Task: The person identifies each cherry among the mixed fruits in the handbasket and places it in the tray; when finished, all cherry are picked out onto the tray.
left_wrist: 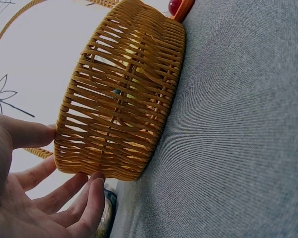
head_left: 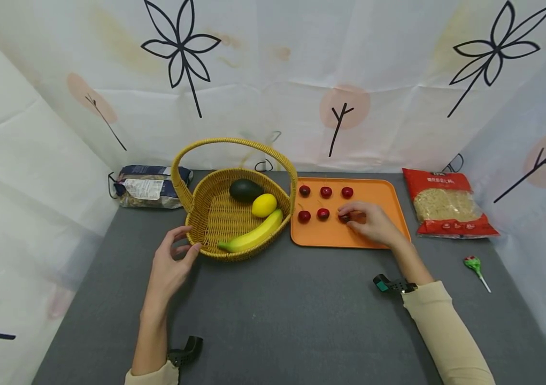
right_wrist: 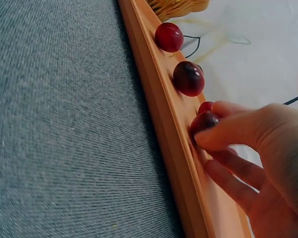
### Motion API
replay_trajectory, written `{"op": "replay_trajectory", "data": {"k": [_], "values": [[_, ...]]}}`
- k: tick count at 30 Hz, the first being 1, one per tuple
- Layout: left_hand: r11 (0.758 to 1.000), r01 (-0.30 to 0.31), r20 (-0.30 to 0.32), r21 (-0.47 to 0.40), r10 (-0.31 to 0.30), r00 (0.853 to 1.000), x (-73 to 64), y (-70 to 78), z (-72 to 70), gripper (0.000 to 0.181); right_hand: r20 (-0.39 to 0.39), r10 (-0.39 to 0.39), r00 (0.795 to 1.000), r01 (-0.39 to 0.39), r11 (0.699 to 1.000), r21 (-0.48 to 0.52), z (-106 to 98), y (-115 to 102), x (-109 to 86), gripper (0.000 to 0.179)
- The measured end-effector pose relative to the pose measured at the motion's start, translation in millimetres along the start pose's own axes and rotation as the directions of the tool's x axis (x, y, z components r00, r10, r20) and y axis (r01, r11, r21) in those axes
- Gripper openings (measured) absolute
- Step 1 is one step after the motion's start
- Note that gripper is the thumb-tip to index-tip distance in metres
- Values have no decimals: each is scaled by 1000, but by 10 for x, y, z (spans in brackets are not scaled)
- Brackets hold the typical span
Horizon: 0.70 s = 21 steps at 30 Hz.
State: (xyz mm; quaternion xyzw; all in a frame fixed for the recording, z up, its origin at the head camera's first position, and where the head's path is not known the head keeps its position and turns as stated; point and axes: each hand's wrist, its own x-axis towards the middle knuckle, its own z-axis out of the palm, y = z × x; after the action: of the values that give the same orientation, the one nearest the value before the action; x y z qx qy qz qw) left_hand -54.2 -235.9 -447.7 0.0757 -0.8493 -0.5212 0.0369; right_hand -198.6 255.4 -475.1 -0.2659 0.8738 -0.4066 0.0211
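My right hand (head_left: 371,222) pinches a dark red cherry (right_wrist: 203,125) between thumb and fingers, low over the orange tray (head_left: 321,235). Two more cherries stand left of it in the front row, one of them a round dark cherry (head_left: 323,214). Behind them is a row of three, with a cherry (head_left: 347,192) at its right end. At the left side of a yellow wicker basket (head_left: 215,214), my left hand (head_left: 169,267) touches the rim and outer wall with spread, relaxed fingers. Inside the basket lie a banana (head_left: 253,235), a lemon (head_left: 264,205) and a dark avocado (head_left: 246,190).
A blue-topped packet (head_left: 150,187) lies behind the basket's left side. Right of the tray is a red bag of pale dry food (head_left: 448,203), with a green-wrapped lollipop (head_left: 475,267) in front. The basket's tall handle (head_left: 234,140) arches up near the patterned cloth backdrop.
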Motion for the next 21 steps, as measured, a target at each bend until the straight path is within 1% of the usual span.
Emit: {"op": "replay_trajectory", "data": {"k": [5, 8, 14, 21], "values": [[1000, 3, 2, 9, -3, 1000, 3, 16, -15, 54, -1, 54, 999, -54, 999, 8, 19, -12, 30, 21], [1000, 2, 2, 21, -2, 1000, 6, 21, -17, 54, -12, 67, 998, -67, 998, 14, 29, -2, 53, 20], [999, 9, 3, 44, -9, 1000, 12, 31, -20, 54, -28, 71, 997, -71, 997, 27, 33, 13, 72, 25], [997, 24, 16, 67, -25, 1000, 21, 42, -28, 55, -35, 104, 994, -103, 994, 36, 12, -15, 67, 30]]}}
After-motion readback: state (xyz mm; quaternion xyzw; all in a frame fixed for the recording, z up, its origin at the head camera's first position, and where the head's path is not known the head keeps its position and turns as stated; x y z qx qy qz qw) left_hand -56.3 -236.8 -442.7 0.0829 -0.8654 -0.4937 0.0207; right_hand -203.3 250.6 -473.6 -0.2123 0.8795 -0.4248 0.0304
